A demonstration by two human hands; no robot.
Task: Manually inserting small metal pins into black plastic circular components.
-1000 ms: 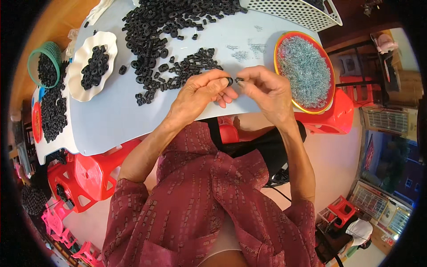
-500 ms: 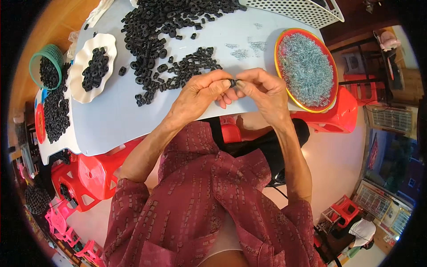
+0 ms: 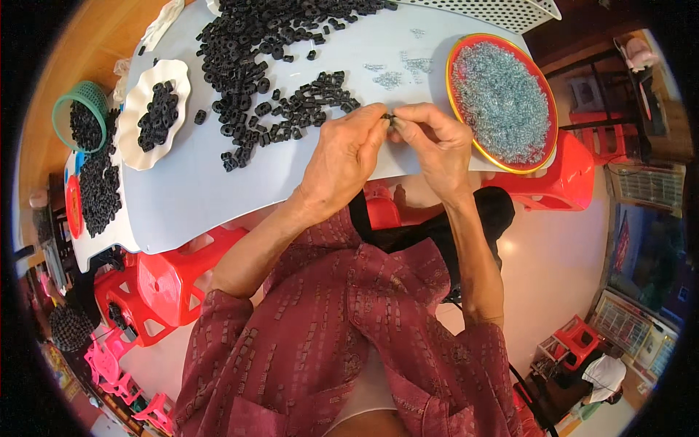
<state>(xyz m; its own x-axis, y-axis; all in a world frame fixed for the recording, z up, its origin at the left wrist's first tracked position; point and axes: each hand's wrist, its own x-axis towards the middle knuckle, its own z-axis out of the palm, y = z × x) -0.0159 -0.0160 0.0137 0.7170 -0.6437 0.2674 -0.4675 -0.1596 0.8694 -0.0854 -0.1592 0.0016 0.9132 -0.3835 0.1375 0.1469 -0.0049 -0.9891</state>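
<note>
My left hand (image 3: 336,162) and my right hand (image 3: 439,149) meet fingertip to fingertip over the table's near edge. Between the pinched fingers of both hands is a small black part (image 3: 391,119), mostly covered by the fingertips. Left of my left hand lies a scatter of similar small black cylindrical parts (image 3: 309,103), joining a larger heap (image 3: 237,80) farther back. Close to my right hand stands a red round tray (image 3: 451,91) with a gold rim, filled with tiny shiny blue-grey pieces (image 3: 502,105); their exact kind is too small to tell.
A white wavy-edged dish (image 3: 131,146) at the left bears black parts. Beyond it, a green basket (image 3: 95,98) lies tipped beside more black parts. At the far right is a white perforated basket (image 3: 502,14). Red stools (image 3: 171,288) stand below the table (image 3: 196,197).
Both hands have shifted slightly upward. My left hand has turned so its back shows more, and its fingers now cover more of the black part. The view has moved a little.
</note>
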